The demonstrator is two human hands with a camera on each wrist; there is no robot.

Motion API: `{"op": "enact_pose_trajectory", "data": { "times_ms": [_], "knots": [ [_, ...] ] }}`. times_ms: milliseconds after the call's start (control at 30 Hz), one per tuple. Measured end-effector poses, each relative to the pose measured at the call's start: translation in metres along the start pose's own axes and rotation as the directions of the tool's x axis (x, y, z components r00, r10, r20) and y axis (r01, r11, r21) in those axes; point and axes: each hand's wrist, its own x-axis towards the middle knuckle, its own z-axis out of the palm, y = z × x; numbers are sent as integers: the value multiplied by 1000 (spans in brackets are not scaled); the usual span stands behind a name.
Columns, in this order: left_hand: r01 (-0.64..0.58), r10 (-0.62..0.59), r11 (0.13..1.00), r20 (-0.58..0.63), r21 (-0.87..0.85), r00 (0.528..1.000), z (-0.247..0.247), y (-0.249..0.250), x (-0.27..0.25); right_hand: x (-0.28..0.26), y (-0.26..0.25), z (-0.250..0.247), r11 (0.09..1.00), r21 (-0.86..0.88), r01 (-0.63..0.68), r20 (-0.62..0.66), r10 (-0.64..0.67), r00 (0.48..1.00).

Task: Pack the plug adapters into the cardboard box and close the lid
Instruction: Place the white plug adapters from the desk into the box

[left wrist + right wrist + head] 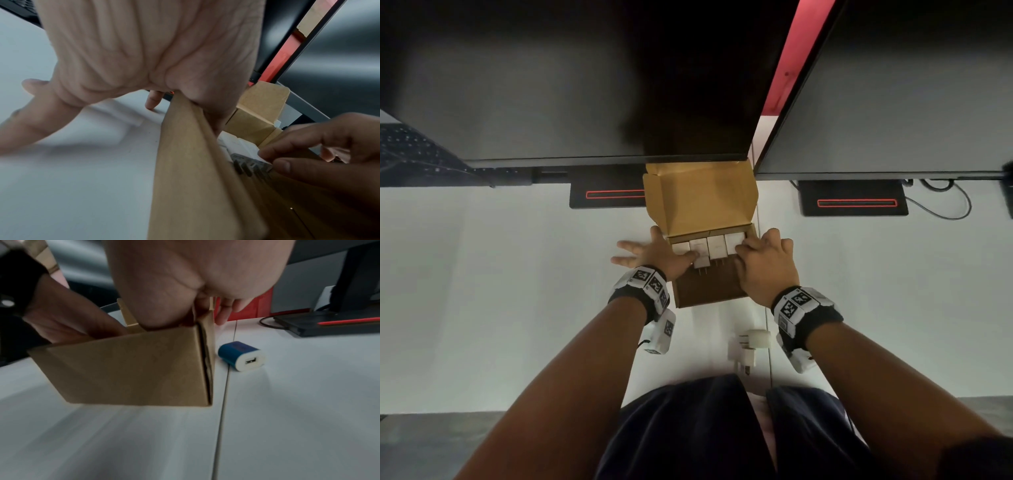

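Head view shows four white plug adapters [705, 247] lined up side by side in the cardboard box [709, 294] on the table [517, 291], prongs pointing toward the person, lid [705, 198] standing open. Left hand [654, 253] is splayed, thumb on an adapter; right hand [767, 263] fingers curl onto the row. Only the right wrist view catches a blue adapter [241, 356] lying beside the box.

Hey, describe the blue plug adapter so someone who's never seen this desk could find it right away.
Start at the open cardboard box on the white desk. The blue plug adapter lies on its side just beyond the box's right wall, apart from it. Unlike the white adapters in the box, it has a blue body and a white USB end.
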Motion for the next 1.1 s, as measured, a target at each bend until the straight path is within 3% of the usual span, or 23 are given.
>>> {"op": "enact_pose_trajectory", "data": {
  "times_ms": [167, 233, 333, 433, 533, 600, 733, 867, 967, 1033, 1100],
  "knots": [
    [0, 0, 1000, 23, 14, 1000, -12, 3, -18, -30, 13, -5, 950, 312, -1, -225, 75, 971],
    [4, -4, 1000, 35, 1, 999, -18, 3, -25, -48, 26, -1, 889, 459, -7, -229, 126, 965],
    [3, -4, 1000, 36, 2, 999, -20, 0, -26, -77, 44, 8, 839, 538, -85, -82, 152, 985],
    [24, -24, 1000, 13, 10, 1000, -14, -2, -24, -98, 49, 16, 824, 554, -117, 116, 62, 991],
    [22, -22, 1000, -4, 22, 1000, -11, -2, -24, -108, 40, 22, 839, 520, -159, 380, -61, 923],
    [18, -18, 999, -6, 34, 1000, -10, -2, -24, -110, 33, 26, 867, 477, -146, 424, -82, 902],
    [23, -22, 999, -6, 45, 1000, -10, -4, -21, -104, 26, 23, 886, 449, -114, 387, -78, 919],
    [17, -16, 999, -15, 47, 1000, -8, -2, -21, -93, 23, -8, 814, 578, -61, 147, -30, 989],
    [18, -17, 999, -20, 32, 1000, -6, -1, -18, -69, 7, -38, 799, 600, 40, 6, -55, 998],
    [38, -38, 999, -16, -1, 999, -5, 1, -17, -46, -7, -48, 811, 584, 37, 17, -58, 998],
    [46, -47, 999, -7, -22, 999, -6, 3, -19, -24, -18, -48, 845, 533, -30, 140, -53, 989]
  ]
}}
